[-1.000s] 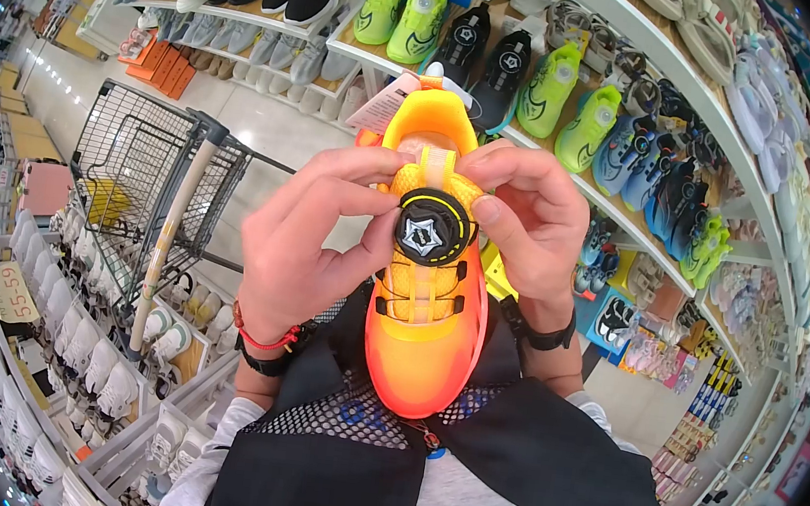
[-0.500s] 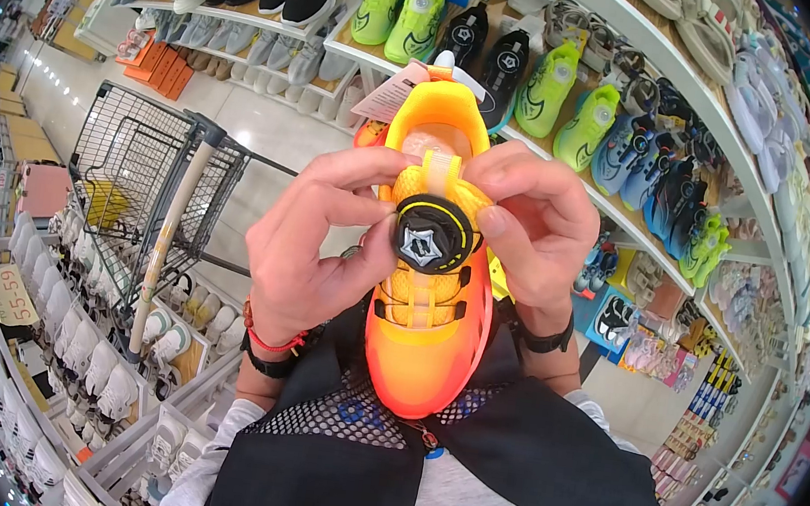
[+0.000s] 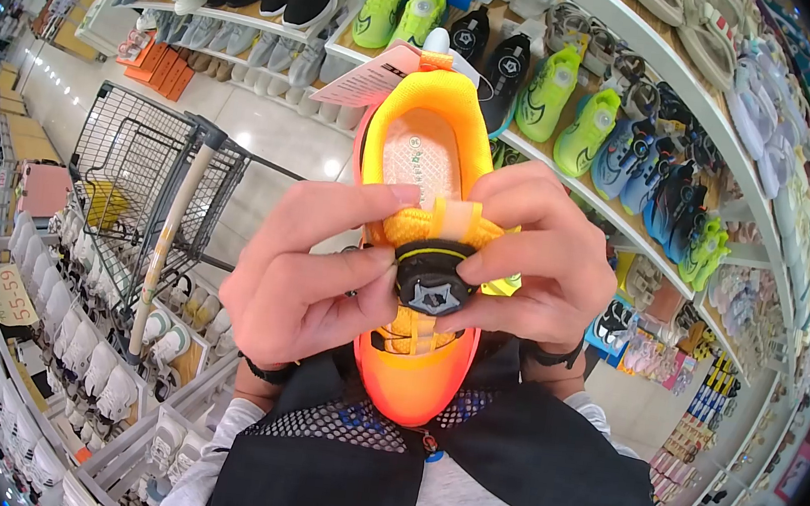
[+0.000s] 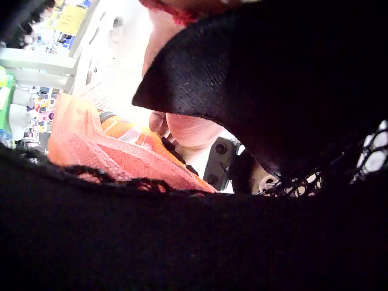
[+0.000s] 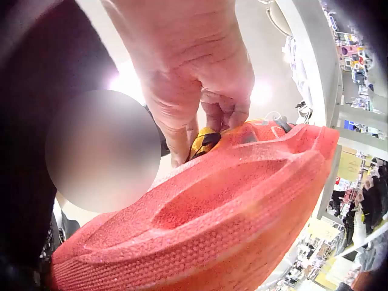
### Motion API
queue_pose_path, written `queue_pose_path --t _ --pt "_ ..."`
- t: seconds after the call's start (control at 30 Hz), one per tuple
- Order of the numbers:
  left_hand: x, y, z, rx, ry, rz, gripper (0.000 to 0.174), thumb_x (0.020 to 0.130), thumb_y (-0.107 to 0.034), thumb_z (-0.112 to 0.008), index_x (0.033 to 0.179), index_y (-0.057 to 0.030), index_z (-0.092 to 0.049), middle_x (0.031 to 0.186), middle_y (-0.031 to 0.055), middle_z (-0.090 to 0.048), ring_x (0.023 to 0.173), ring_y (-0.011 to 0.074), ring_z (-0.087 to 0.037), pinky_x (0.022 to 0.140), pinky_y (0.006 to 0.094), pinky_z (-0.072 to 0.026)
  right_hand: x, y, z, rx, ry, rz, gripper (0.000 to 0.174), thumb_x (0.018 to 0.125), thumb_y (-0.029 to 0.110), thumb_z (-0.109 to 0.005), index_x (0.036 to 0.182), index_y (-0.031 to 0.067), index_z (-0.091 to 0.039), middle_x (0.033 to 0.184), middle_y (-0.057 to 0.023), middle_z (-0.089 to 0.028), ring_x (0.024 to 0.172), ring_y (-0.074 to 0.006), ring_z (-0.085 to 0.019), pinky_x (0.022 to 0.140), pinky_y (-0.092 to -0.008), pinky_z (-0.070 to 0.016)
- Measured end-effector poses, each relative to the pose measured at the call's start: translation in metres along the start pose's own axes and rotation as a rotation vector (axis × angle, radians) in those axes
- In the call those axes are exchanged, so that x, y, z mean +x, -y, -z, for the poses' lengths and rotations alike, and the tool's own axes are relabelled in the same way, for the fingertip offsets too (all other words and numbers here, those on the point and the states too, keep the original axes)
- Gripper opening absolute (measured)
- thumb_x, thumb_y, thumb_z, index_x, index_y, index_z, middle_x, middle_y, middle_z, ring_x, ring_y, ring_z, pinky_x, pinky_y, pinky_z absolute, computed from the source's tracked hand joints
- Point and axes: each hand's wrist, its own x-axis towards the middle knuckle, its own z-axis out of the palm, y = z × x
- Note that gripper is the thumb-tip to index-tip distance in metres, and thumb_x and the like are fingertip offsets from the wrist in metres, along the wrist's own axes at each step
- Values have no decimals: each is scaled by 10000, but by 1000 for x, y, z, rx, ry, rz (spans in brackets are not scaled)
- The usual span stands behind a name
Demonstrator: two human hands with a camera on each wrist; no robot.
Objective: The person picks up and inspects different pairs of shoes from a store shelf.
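An orange-and-yellow sneaker [image 3: 410, 384] is held up before my chest, its toe towards me. My left hand [image 3: 308, 272] pinches the left side of the yellow tongue [image 3: 413, 226] and the edge of the black dial [image 3: 436, 299] with a star on it. On the other side, my right hand [image 3: 549, 259] grips the tongue and dial between thumb and fingers. The tongue is folded forward, baring the pale insole [image 3: 416, 154]. In the right wrist view the red sole [image 5: 230, 200] shows; black cloth covers much of the left wrist view.
A pink tag [image 3: 370, 74] hangs at the sneaker's heel. Shelves with lime-green sneakers [image 3: 548, 94] and dark ones stand ahead and to the right. On the left are a shopping cart [image 3: 134, 172] and racks of white shoes [image 3: 76, 335].
Both hands have drawn the tongue and dial forward and down towards the toe, so the shoe's opening is wider and the insole shows. The right thumb has moved down beside the dial.
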Motion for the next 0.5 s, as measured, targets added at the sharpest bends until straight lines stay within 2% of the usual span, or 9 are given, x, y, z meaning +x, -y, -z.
queue_pose_path --t 0.33,0.5 --pt "1 -5 6 -18 -1 -93 233 740 10 -705 868 10 -510 1010 259 -617 788 301 -633 651 374 -523 2 7 -3 -5 -12 62 382 576 188 -826 880 33 -657 887 -112 -590 815 -284 -576 698 -380 -455" --pt "7 -10 5 82 -2 -125 287 666 18 -731 890 38 -553 1048 255 -604 781 290 -630 647 362 -512 2 2 -4 -5 -3 69 391 586 194 -830 881 19 -643 938 -150 -598 867 -304 -596 722 -384 -472"
